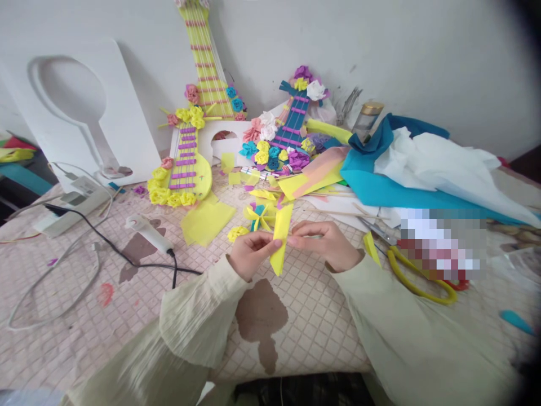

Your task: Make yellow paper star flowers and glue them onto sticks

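Observation:
A folded yellow paper strip (281, 239) stands slanted between my hands above the table. My left hand (252, 252) pinches its left side, with the thumb on the paper. At its right edge my right hand (327, 243) has thumb and fingers pressed together; whatever lies between those fingertips is too small to make out. Just behind the strip lie a yellow paper flower (238, 233) and a yellow and teal star-like paper piece (258, 217). Flat yellow sheets (207, 220) rest to the left.
Paper-flowered guitar models (183, 163) lean at the back. A glue gun (147, 232) with a black cable and a white power strip (74, 206) lie left. Yellow-handled scissors (416, 282), blue cloth-like sheets (380, 183) and a glass jar (367, 119) are at the right.

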Motion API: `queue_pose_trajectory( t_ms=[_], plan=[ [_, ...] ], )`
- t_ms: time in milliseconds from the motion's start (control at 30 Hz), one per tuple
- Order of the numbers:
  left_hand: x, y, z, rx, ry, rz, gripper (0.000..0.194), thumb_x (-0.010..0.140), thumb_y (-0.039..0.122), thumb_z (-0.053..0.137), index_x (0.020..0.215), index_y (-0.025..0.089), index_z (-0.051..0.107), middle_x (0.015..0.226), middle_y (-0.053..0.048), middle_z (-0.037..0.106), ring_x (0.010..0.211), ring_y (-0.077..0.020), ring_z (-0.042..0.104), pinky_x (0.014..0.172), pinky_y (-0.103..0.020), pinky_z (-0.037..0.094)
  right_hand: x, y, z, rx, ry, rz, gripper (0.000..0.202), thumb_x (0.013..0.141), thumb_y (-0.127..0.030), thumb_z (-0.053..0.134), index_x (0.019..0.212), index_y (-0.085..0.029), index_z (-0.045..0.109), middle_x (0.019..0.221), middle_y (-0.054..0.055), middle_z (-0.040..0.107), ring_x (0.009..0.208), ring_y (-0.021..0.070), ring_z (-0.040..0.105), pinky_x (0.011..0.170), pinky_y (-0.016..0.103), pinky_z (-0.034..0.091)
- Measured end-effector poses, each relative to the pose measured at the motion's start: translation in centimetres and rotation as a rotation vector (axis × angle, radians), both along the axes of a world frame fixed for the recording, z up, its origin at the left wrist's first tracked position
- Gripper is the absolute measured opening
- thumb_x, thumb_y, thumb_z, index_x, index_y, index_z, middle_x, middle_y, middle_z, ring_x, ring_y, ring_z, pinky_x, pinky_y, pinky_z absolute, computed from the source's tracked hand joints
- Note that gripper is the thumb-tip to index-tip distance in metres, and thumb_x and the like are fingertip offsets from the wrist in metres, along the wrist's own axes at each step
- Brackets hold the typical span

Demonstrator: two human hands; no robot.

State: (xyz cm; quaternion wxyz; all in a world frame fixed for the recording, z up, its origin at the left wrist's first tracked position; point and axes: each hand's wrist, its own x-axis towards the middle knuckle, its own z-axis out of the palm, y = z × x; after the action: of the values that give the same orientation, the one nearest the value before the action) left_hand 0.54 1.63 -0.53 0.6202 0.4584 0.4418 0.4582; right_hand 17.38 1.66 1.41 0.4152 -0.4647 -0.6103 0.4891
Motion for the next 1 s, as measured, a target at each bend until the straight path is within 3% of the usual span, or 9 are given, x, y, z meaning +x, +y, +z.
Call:
queue_pose_trajectory(
  t_ms=[1000],
  plan=[
    [0.06,-0.19,0.24,0.037,0.024,-0.017,0.019,0.053,0.028,0.073,0.061,0.013,0.066,0.058,0.0,0.063,0.052,-0.0077,0.054,0.052,-0.02,0.046,0.0,-0.01,-0.11,-0.067,-0.066,-0.038,0.018,0.059,-0.032,0.068,0.058,-0.015,0.064,0.068,0.004,0.065,0.066,0.0151,0.057,0.063,0.027,0.044]
  ],
)
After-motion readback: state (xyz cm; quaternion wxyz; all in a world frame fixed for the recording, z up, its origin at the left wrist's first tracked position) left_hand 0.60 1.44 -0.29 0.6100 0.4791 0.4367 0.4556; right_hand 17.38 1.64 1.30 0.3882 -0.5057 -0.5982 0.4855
